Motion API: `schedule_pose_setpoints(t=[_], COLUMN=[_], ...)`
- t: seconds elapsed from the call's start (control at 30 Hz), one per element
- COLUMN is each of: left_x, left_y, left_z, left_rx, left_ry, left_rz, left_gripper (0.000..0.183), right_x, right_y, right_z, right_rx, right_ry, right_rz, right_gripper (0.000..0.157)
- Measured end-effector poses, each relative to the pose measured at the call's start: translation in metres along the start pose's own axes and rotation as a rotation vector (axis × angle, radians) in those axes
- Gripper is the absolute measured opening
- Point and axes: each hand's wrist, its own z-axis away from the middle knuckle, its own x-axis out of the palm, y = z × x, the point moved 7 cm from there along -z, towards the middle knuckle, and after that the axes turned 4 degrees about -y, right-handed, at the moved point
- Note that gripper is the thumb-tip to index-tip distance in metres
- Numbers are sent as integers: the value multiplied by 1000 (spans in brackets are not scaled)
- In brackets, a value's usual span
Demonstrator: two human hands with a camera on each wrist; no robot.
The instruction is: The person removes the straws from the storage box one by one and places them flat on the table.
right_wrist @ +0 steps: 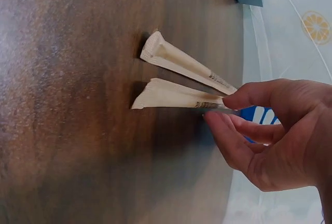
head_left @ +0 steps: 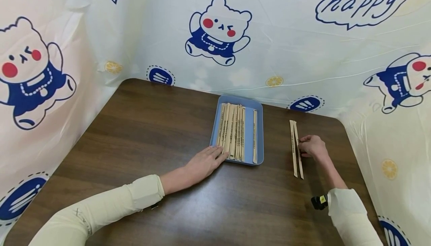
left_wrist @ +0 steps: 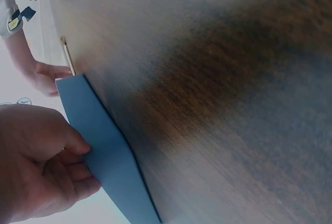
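Observation:
A blue rectangular tray holds a row of slim paper-wrapped sticks with dark print, and a single one lies apart along its right side. At the tray's near left corner rests my left hand, its fingertips and thumb touching the rim, as the left wrist view also shows. My right hand pinches the right one of two wrapped sticks between thumb and fingers. That pinched stick lies beside the other stick, their near ends closer together than their middles are to the tray.
The brown wooden table has rounded far corners. Behind it and on both sides hangs a white printed curtain with cartoon bears, close to the tray's far end. A small black device sits at the right wrist.

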Motion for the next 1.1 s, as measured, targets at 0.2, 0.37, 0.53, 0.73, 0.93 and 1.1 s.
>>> schedule_pose_setpoints(t=[0.2,0.37,0.53,0.73,0.93,1.1], left_x=[0,-1,-1,0,-1,-1], left_y=[0,0,0,0,0,0], left_z=[1,1,1,1,0,0], left_rx=[-3,-6,-3,-1,1,3], left_ry=[-19,-17,-12,0,5,19], left_rz=[5,8,13,5,1,10], left_gripper=[52,52,51,50,50,49], right_x=[7,24,39,56,71,81], right_y=[-22,-48,-71,-93,-109,-120], right_z=[8,17,25,30,30,29], right_rx=[-35,-66,-129,-174,-185,-205], right_ry=[-71,-219,-310,-370,-386,-398], right_rz=[-82,-186,-220,-284,-320,-326], right_gripper=[44,49,55,63,60,59])
